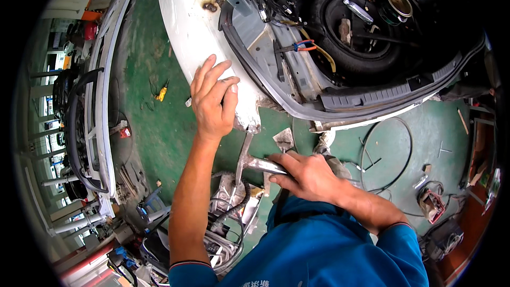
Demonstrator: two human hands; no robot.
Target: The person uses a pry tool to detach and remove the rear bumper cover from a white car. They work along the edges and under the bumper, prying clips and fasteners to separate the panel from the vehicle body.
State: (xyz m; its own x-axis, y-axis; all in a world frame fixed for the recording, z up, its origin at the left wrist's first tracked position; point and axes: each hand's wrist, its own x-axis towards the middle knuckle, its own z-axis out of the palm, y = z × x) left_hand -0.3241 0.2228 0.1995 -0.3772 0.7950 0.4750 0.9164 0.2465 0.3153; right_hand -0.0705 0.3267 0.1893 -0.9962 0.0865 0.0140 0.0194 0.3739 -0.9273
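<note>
My left hand [214,101] lies against the white car's rear side panel [183,26], its fingers stretched and slightly spread. In my right hand [311,175] is the handle of a metal hammer [244,159] with a long, narrow head. One end of that head is at the crumpled lower corner [248,121] of the panel; whether they touch I cannot tell. Beyond the corner opens the trunk, edged by a black rubber seal [265,93]. Pliers [304,46] with orange and blue handles lie inside it.
A spare tire [325,26] sits in the trunk, with a tape roll [399,4] near it. Below my hands stands a machine with cables [234,202]. A detached bumper [109,74] stands at the left. On the green floor are a yellow tool [162,93] and a looped cable [408,149].
</note>
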